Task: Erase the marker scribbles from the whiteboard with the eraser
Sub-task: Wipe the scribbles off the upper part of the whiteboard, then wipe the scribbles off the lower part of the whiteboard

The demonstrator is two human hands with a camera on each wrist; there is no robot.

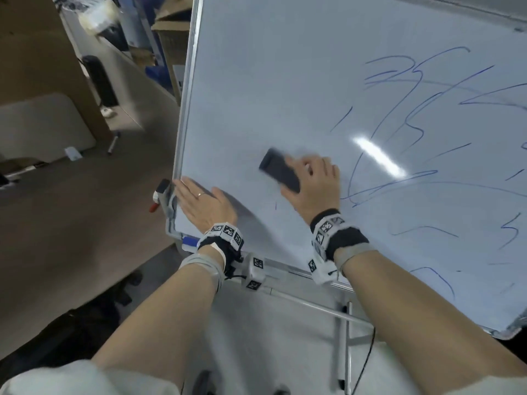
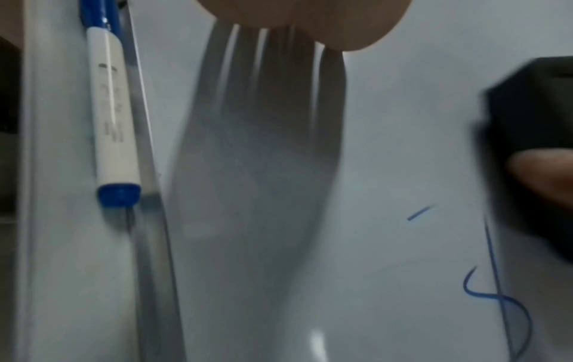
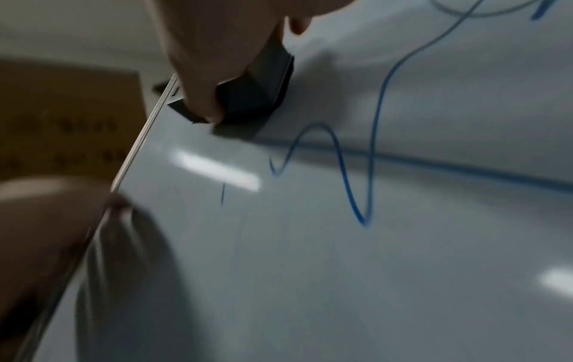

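A whiteboard (image 1: 271, 81) on a stand fills the head view, with blue marker scribbles (image 1: 413, 124) over its right half and a bare left half. My right hand (image 1: 310, 183) grips a black eraser (image 1: 279, 169) and presses it flat on the board just left of the scribbles; in the right wrist view the eraser (image 3: 260, 93) sits under my fingers beside a blue wavy line (image 3: 347, 176). My left hand (image 1: 202, 203) lies flat with straight fingers on the board's lower left corner. The left wrist view shows the eraser (image 2: 533, 127) blurred at the right.
A blue-capped marker (image 2: 113, 117) lies in the tray along the board's edge. A red-tipped marker (image 1: 155, 206) sticks out at the tray's left end. Metal stand legs (image 1: 345, 337) run below the board. Desks, boxes and a dark chair stand to the left.
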